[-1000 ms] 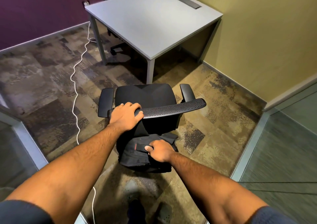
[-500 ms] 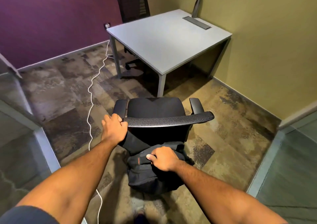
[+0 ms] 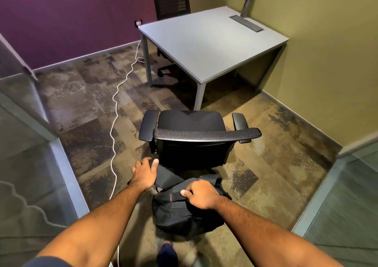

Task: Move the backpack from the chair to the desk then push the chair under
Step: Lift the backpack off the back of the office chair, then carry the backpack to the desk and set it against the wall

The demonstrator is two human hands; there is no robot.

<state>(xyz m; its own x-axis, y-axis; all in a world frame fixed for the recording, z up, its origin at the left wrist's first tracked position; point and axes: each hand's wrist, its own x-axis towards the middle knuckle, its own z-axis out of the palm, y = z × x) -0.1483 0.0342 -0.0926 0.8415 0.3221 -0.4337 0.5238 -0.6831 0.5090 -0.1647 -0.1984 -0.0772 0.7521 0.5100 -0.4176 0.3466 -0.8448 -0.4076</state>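
Note:
A black backpack [image 3: 176,213] with a small red stripe hangs low behind the black office chair [image 3: 190,135], close to the floor. My right hand [image 3: 201,195] is closed on its top handle. My left hand [image 3: 144,171] hovers with fingers spread just left of the backpack's upper part, below the chair's backrest and off it. The chair's seat is bare and faces the white desk [image 3: 212,39], which stands about a metre ahead against the yellow wall.
A second dark chair [image 3: 169,0] sits behind the desk. A grey bottle [image 3: 247,0] and a cable slot [image 3: 246,23] are at the desk's far edge. A white cable [image 3: 114,113] snakes across the carpet. Glass partitions [image 3: 30,164] flank both sides.
My left hand has let go of the chair's backrest and dropped beside the backpack. My right hand keeps its hold on the handle. The view has pulled back from the chair.

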